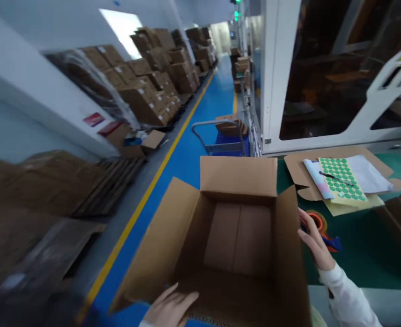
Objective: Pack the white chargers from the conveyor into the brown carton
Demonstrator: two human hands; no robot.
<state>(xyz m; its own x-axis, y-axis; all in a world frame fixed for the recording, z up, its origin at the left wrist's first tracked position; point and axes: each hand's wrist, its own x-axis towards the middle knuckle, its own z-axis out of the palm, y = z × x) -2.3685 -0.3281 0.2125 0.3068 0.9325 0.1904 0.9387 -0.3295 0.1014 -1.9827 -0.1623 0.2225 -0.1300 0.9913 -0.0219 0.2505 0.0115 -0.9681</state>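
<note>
An open cardboard box (237,238) is in front of me, its inside bare and its far, left and right flaps folded outward. At the near left corner, my left hand (171,309) is closed over the box's edge, fingertips on the inner side. My right hand (316,243) is at the outer face of the right flap, fingers stretched out and touching it; the fingertips are partly hidden. Just behind that hand, a tape dispenser (333,244) with a blue and orange body and a roll of tape (318,221) lie on the green tabletop (353,256).
On the table lie a flattened cardboard piece (295,168), a sheet of green round stickers (343,179) and a black pen (336,178). A hand cart (217,122) stands ahead on the blue floor. Stacked cartons (146,100) line the left; a white machine (271,91) stands right.
</note>
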